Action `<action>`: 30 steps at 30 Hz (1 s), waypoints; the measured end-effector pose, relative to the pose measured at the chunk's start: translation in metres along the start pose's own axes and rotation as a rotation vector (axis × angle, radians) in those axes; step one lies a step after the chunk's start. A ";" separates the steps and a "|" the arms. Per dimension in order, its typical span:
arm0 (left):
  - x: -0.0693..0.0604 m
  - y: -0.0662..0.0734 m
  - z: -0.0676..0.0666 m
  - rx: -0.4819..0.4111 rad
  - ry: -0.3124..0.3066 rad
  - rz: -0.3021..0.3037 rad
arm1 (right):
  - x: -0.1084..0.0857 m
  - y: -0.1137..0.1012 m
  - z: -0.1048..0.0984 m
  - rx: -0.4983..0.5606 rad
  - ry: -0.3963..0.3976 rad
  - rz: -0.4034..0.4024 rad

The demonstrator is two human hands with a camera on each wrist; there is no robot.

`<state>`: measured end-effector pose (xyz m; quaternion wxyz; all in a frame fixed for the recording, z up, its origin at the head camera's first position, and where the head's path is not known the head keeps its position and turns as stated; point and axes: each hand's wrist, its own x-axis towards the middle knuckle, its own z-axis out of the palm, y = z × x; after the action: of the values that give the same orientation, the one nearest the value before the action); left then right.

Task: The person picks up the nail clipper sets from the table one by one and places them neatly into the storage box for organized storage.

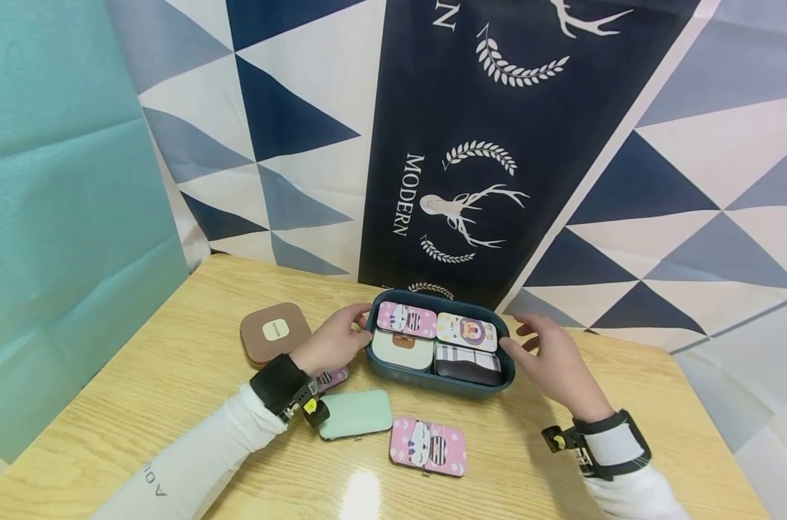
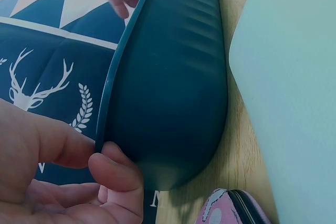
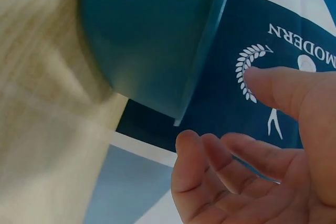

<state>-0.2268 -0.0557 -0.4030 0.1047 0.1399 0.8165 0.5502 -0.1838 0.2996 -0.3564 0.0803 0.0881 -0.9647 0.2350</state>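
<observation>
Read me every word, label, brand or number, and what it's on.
"MODERN": dark navy printed backdrop.
"N": same backdrop, top edge, the rest cut off.
Too small or unclear: lettering on the white fabric sleeve; cream label on the brown rounded-square case; print on the white rectangular lion-patterned case.

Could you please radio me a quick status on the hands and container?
Left hand pinches blue container by its rim; right hand open beside opposite end. Four small cases inside. Green case, nearest pink case lie in front.
</observation>
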 end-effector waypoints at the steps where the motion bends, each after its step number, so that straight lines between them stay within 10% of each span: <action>1: 0.000 0.000 0.000 -0.002 -0.001 0.000 | -0.001 0.002 0.000 0.008 0.004 0.008; 30: -0.001 -0.001 0.000 0.001 -0.005 -0.010 | -0.022 0.020 0.029 0.402 -0.066 0.245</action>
<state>-0.2264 -0.0564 -0.4034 0.1096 0.1372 0.8173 0.5488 -0.1698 0.3064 -0.3945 0.0006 -0.0076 -0.9041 0.4273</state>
